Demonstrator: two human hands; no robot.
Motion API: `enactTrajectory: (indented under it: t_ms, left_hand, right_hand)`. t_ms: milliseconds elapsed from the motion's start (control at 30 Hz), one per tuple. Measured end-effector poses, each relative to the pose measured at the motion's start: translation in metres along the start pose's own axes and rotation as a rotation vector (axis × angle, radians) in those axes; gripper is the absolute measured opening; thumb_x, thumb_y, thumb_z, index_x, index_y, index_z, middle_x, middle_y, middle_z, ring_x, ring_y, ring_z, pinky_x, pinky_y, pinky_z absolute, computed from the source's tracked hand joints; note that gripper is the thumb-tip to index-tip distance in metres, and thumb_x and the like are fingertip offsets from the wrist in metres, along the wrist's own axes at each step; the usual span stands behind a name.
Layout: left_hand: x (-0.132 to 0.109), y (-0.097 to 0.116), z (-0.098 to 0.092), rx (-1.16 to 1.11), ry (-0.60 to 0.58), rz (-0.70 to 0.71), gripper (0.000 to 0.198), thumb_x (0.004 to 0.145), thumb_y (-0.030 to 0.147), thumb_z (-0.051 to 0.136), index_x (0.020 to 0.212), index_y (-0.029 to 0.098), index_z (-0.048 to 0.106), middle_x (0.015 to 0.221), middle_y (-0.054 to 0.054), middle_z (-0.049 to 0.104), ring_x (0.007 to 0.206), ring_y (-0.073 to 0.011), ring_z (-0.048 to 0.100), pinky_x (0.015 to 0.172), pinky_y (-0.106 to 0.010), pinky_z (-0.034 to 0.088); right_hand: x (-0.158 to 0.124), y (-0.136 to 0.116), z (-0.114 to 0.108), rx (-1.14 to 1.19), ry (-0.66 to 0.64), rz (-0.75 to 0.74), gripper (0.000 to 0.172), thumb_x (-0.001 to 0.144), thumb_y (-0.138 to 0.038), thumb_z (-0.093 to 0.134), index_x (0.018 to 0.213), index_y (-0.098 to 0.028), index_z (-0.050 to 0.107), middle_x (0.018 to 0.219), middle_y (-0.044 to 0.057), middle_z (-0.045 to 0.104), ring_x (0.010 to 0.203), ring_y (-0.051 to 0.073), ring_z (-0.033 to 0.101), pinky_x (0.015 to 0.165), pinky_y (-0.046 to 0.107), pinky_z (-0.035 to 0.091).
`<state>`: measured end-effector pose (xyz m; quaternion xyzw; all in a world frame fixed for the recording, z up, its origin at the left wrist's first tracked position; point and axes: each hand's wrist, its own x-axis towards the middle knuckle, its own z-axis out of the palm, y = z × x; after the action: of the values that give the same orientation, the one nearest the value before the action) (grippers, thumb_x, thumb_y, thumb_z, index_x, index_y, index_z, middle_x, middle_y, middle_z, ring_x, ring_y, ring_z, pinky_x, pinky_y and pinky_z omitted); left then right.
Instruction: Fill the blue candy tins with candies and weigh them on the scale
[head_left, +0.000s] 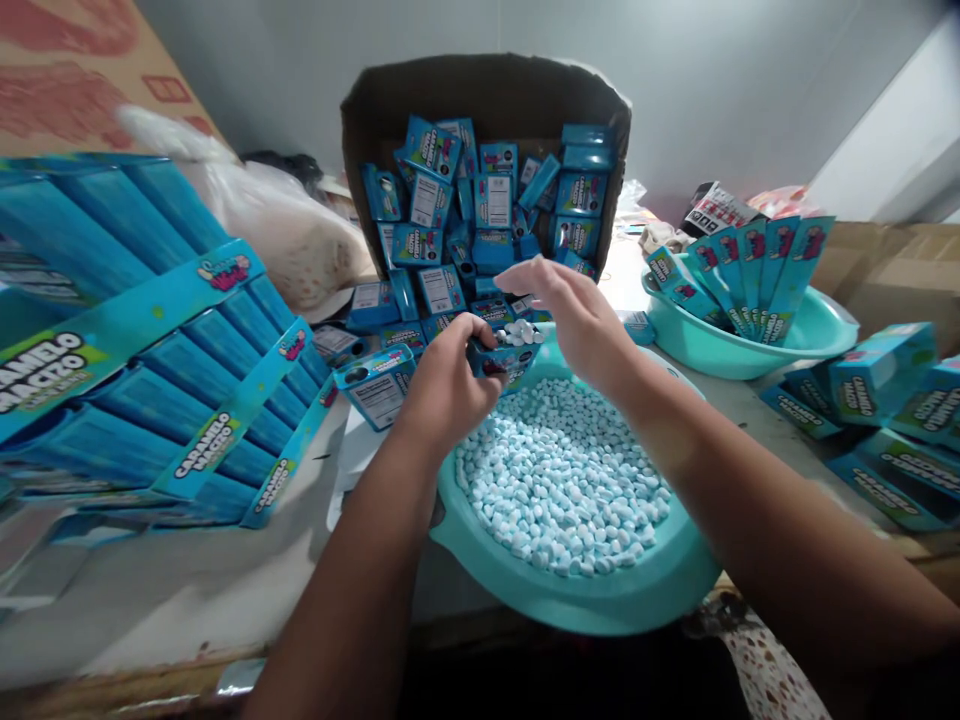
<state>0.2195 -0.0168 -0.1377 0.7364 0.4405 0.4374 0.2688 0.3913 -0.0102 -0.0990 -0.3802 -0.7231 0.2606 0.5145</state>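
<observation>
My left hand (448, 385) is closed around a small blue candy box (510, 358), held open-end up and heaped with pale blue-white candies. My right hand (574, 315) hovers just above and right of the box, fingers stretched out and slightly curled, holding nothing I can make out. Both hands are over the far rim of a teal basin (600, 600) full of small blue and white candies (562, 480).
A tipped brown carton (487, 90) spills several small blue boxes (457, 230) behind the basin. Blue display trays (150, 330) stack at left. A second teal basin (750, 345) with flat blue packs sits at right, beside more blue boxes (885, 400). A loose box (375, 385) lies near my left hand.
</observation>
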Motion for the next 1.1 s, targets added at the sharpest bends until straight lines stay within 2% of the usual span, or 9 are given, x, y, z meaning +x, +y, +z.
enactTrajectory:
  t_ms: [100,167,367,467,567,667,767,933,1100]
  left_hand:
    - [0.000,-0.001,-0.001,-0.033,0.035,-0.077,0.032,0.067,0.016,0.073,0.089,0.022,0.050,0.086,0.002,0.062,0.076,-0.0151,0.059,0.068,-0.028,0.045]
    - [0.000,-0.001,-0.001,-0.045,0.047,-0.088,0.033,0.067,0.018,0.075,0.090,0.022,0.050,0.087,0.002,0.063,0.077,-0.0160,0.060,0.070,-0.029,0.045]
    - [-0.003,0.005,-0.004,0.023,0.054,-0.047,0.030,0.068,0.019,0.074,0.090,0.023,0.053,0.086,0.003,0.060,0.076,-0.0156,0.058,0.068,-0.029,0.043]
    - [-0.003,0.006,-0.003,0.062,0.085,-0.057,0.029,0.068,0.019,0.073,0.089,0.023,0.054,0.085,0.003,0.060,0.073,-0.0150,0.056,0.065,-0.028,0.042]
    - [-0.002,0.006,-0.003,0.087,0.119,-0.073,0.030,0.067,0.018,0.073,0.089,0.023,0.053,0.083,0.002,0.061,0.072,-0.0152,0.055,0.064,-0.029,0.042]
    - [-0.002,0.006,-0.003,0.062,0.115,-0.078,0.031,0.067,0.018,0.074,0.090,0.023,0.053,0.081,0.002,0.061,0.071,-0.0155,0.055,0.063,-0.028,0.042]
    - [-0.002,0.005,-0.003,0.069,0.114,-0.076,0.032,0.067,0.020,0.075,0.090,0.023,0.054,0.080,0.003,0.060,0.069,-0.0149,0.053,0.061,-0.028,0.040]
    - [-0.003,0.004,-0.003,0.065,0.086,-0.083,0.030,0.068,0.019,0.072,0.091,0.023,0.054,0.082,0.002,0.060,0.069,-0.0147,0.053,0.062,-0.028,0.040]
    - [-0.003,0.006,-0.005,0.067,0.085,-0.051,0.029,0.069,0.018,0.071,0.091,0.023,0.053,0.084,0.002,0.061,0.072,-0.0154,0.054,0.063,-0.029,0.041]
  right_hand:
    - [-0.004,0.001,0.000,-0.156,-0.199,-0.089,0.059,0.102,-0.065,0.036,0.097,-0.019,0.072,0.102,0.008,0.068,0.101,0.019,0.062,0.092,0.034,0.045]
    - [-0.005,0.001,0.001,-0.264,-0.237,-0.106,0.063,0.103,-0.065,0.031,0.093,-0.018,0.072,0.098,0.009,0.068,0.093,0.019,0.062,0.086,0.034,0.044]
    - [-0.008,-0.007,-0.004,-0.427,-0.167,-0.146,0.070,0.102,-0.068,0.026,0.077,-0.017,0.068,0.083,0.008,0.065,0.078,0.015,0.059,0.075,0.032,0.042]
    - [-0.009,-0.011,-0.008,-0.429,-0.058,-0.201,0.068,0.104,-0.063,0.028,0.071,-0.017,0.065,0.073,0.006,0.062,0.069,0.014,0.057,0.070,0.031,0.041]
    - [-0.008,-0.009,-0.011,-0.391,0.009,-0.241,0.062,0.105,-0.060,0.032,0.078,-0.017,0.067,0.079,0.006,0.065,0.078,0.015,0.061,0.075,0.031,0.043]
    - [-0.006,-0.003,-0.012,-0.375,-0.117,-0.211,0.059,0.104,-0.063,0.033,0.088,-0.020,0.070,0.095,0.008,0.068,0.094,0.018,0.062,0.083,0.032,0.045]
    - [-0.006,0.000,-0.011,-0.400,-0.194,-0.142,0.064,0.102,-0.067,0.032,0.079,-0.020,0.069,0.089,0.007,0.067,0.086,0.018,0.061,0.081,0.033,0.043]
    - [-0.008,-0.005,-0.012,-0.399,-0.059,-0.102,0.066,0.101,-0.069,0.033,0.069,-0.020,0.064,0.067,0.003,0.057,0.066,0.015,0.052,0.069,0.033,0.039]
    - [-0.006,0.001,-0.010,-0.385,-0.210,-0.186,0.059,0.102,-0.065,0.035,0.082,-0.021,0.069,0.091,0.008,0.065,0.090,0.019,0.058,0.083,0.035,0.041]
